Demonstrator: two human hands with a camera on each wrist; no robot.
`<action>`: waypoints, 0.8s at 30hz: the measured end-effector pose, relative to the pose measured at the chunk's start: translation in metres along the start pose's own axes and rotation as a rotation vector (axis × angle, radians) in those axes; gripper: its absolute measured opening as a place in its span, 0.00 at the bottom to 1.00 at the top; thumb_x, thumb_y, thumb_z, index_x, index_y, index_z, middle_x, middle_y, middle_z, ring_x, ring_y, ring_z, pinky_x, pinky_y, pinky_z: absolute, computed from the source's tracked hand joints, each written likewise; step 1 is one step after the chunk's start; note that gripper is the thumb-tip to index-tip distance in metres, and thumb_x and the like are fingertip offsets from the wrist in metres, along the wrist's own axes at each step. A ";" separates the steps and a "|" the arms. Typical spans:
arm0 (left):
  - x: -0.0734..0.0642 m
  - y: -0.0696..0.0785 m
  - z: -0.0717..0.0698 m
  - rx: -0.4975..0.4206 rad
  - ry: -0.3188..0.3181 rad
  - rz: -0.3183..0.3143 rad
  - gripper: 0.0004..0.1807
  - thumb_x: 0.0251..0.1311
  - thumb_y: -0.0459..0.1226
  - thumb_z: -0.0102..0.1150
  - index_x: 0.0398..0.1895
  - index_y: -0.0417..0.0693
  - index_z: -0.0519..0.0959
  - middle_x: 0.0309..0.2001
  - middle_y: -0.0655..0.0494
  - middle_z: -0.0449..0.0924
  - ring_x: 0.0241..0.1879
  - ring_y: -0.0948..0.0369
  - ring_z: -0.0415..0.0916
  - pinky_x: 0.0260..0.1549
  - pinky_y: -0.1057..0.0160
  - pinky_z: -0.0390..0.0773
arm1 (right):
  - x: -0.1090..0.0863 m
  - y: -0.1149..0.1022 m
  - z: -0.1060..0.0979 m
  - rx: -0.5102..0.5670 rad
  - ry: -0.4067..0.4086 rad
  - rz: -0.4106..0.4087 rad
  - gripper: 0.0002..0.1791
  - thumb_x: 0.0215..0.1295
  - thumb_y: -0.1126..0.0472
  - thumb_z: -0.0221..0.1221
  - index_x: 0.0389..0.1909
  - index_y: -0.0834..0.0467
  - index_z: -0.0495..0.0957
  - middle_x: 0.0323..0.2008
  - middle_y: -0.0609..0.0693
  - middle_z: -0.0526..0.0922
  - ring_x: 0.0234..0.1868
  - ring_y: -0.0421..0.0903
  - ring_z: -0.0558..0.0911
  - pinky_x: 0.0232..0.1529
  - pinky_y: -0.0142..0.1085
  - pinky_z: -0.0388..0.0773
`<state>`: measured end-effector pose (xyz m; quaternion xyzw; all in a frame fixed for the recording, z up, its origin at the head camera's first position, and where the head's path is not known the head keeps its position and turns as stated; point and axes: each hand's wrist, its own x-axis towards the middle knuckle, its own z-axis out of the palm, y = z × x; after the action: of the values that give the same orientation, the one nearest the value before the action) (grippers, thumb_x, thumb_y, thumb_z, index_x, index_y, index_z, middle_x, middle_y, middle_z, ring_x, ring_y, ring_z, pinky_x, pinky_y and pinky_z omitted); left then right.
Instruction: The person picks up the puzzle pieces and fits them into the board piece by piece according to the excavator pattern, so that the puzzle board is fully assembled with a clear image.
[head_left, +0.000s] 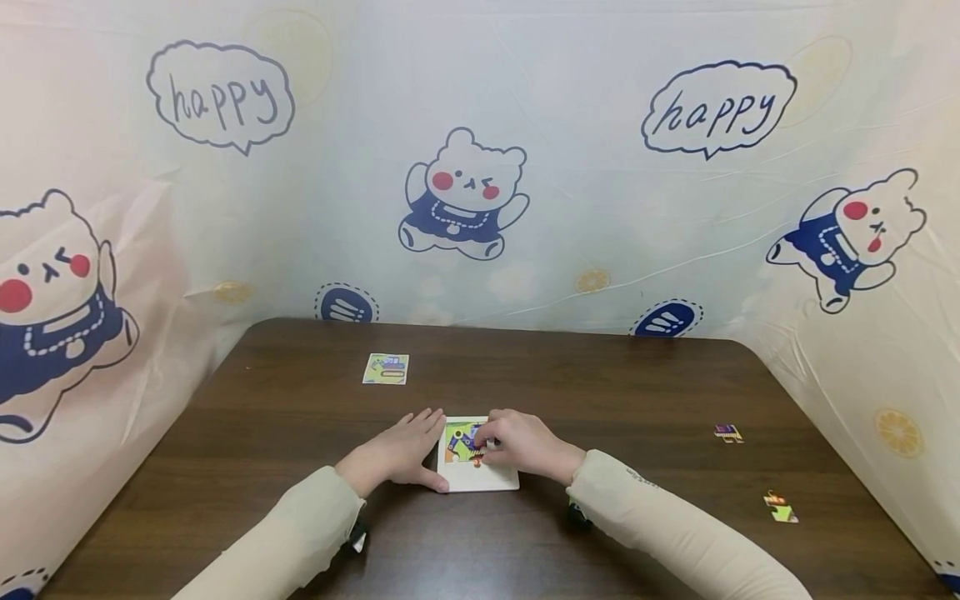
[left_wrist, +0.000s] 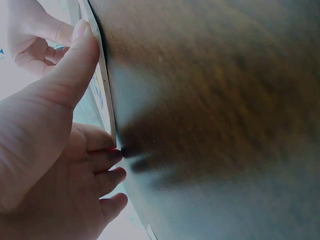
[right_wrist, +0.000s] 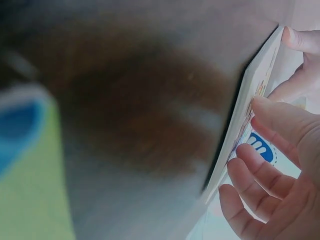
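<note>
A white puzzle board [head_left: 480,478] lies on the table, its upper part filled with a colourful picture [head_left: 459,440] of joined pieces. My left hand [head_left: 401,450] steadies the board's left side. Its thumb rests at the near corner, and its fingers lie extended along the edge. Over the right part of the picture, my right hand [head_left: 525,443] pinches a puzzle piece [head_left: 477,463] between thumb and bent index finger. Most of that piece is hidden by the fingers; an orange bit shows below. In the right wrist view, the other fingers [right_wrist: 250,195] are loosely curled beside the board [right_wrist: 260,72].
A square picture card [head_left: 386,369] lies behind the board to the left. Two loose puzzle pieces, one purple [head_left: 728,433] and one green and orange [head_left: 782,507], lie at the right. A blurred green and blue thing [right_wrist: 35,185] is close to the right wrist. A printed curtain [head_left: 570,192] surrounds the table.
</note>
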<state>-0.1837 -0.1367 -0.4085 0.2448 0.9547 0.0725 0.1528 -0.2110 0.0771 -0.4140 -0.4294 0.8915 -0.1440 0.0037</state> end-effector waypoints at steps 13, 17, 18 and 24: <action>-0.002 0.001 -0.001 -0.017 0.009 0.005 0.55 0.44 0.60 0.63 0.66 0.31 0.56 0.68 0.39 0.51 0.67 0.46 0.46 0.63 0.49 0.48 | -0.004 -0.002 -0.007 0.049 -0.019 0.045 0.10 0.54 0.59 0.66 0.38 0.54 0.84 0.32 0.44 0.78 0.30 0.37 0.72 0.28 0.27 0.70; -0.003 0.002 -0.001 -0.020 0.011 -0.001 0.55 0.45 0.60 0.63 0.67 0.31 0.56 0.68 0.40 0.50 0.68 0.46 0.46 0.63 0.49 0.47 | -0.011 0.004 -0.019 0.079 -0.003 0.104 0.13 0.55 0.59 0.65 0.42 0.56 0.83 0.35 0.47 0.78 0.31 0.42 0.75 0.29 0.30 0.71; -0.003 0.002 -0.001 -0.018 0.011 -0.003 0.55 0.45 0.60 0.63 0.67 0.31 0.56 0.68 0.40 0.50 0.68 0.47 0.45 0.63 0.49 0.47 | -0.013 0.007 -0.023 0.087 0.007 0.120 0.14 0.55 0.59 0.65 0.42 0.57 0.82 0.35 0.48 0.78 0.32 0.43 0.75 0.30 0.31 0.72; -0.002 0.000 0.001 0.000 0.015 -0.002 0.55 0.45 0.60 0.62 0.67 0.31 0.55 0.69 0.40 0.50 0.68 0.46 0.45 0.63 0.49 0.47 | -0.034 0.031 -0.043 0.149 0.105 0.217 0.14 0.55 0.60 0.65 0.43 0.59 0.81 0.38 0.49 0.79 0.37 0.47 0.77 0.37 0.39 0.75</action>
<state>-0.1820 -0.1375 -0.4090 0.2432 0.9561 0.0740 0.1459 -0.2193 0.1323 -0.3847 -0.3209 0.9185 -0.2308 0.0043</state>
